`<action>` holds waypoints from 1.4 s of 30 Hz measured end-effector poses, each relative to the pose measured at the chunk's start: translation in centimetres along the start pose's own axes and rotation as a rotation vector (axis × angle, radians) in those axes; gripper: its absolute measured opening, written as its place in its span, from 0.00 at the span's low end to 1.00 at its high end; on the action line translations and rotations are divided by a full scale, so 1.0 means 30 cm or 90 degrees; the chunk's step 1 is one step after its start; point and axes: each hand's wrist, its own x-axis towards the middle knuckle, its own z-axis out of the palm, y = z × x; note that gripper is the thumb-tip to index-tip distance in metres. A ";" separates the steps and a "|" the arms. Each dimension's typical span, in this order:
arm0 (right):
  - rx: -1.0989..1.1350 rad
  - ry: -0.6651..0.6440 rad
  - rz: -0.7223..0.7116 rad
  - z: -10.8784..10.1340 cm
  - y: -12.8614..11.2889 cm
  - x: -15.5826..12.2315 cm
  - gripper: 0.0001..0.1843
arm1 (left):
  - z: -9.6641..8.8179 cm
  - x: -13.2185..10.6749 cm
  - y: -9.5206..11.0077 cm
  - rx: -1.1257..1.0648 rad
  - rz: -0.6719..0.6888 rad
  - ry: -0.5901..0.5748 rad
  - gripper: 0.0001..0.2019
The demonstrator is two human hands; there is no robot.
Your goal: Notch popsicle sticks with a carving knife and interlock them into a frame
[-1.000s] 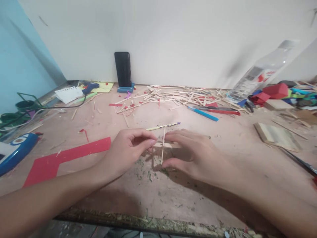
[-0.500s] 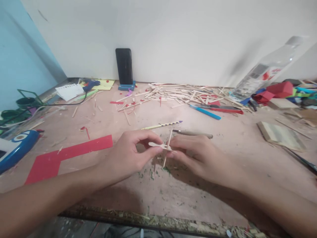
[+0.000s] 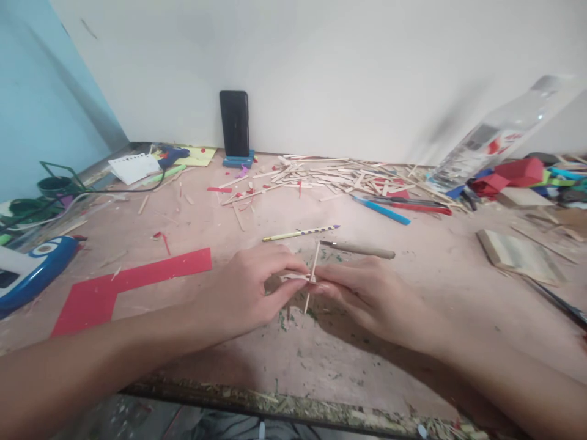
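Observation:
Between finger and thumb, my left hand [image 3: 257, 284] pinches a pale flat wooden stick [image 3: 293, 277] whose rounded end points left. My right hand [image 3: 362, 287] is closed at the other side, its fingertips at the crossing with a thin wooden stick [image 3: 315, 260]. That thin stick stands nearly upright and crosses the flat one, forming a cross shape. The fingertips hide how the two are joined. Just beyond the hands lie a pencil [image 3: 300, 233] and a craft knife with a tan handle [image 3: 362, 249].
A pile of wooden sticks [image 3: 334, 174] lies along the wall. Left are cut red paper [image 3: 160, 270] and a blue glue bottle-like object [image 3: 41, 269]. A phone [image 3: 235, 125] stands at the back; a leaning plastic bottle [image 3: 495, 134] and sanding block [image 3: 518, 256] are right.
The flat stick has tilted so it shows thinner, and my left fingers have moved closer to the crossing. The whole view has shifted slightly.

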 end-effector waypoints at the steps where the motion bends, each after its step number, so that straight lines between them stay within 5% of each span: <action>1: 0.003 -0.001 0.006 -0.002 -0.004 0.002 0.17 | -0.001 0.000 -0.002 0.001 0.000 0.001 0.04; 8: 0.288 -0.040 0.210 -0.029 -0.025 0.021 0.16 | -0.012 0.010 -0.006 -0.031 -0.022 0.009 0.04; 15: 0.393 -0.053 0.224 0.001 -0.010 0.031 0.26 | -0.013 0.012 -0.013 -0.110 -0.085 -0.001 0.07; 25: 0.324 -0.053 0.178 -0.011 -0.030 0.034 0.19 | 0.003 0.003 -0.009 -0.144 -0.092 0.057 0.08; 32: 0.259 -0.059 0.153 -0.011 -0.029 0.027 0.25 | -0.008 0.010 -0.026 -0.104 -0.023 -0.010 0.11; 42: 0.179 -0.015 0.151 0.000 -0.037 0.028 0.20 | -0.002 0.004 -0.020 -0.088 0.013 -0.008 0.10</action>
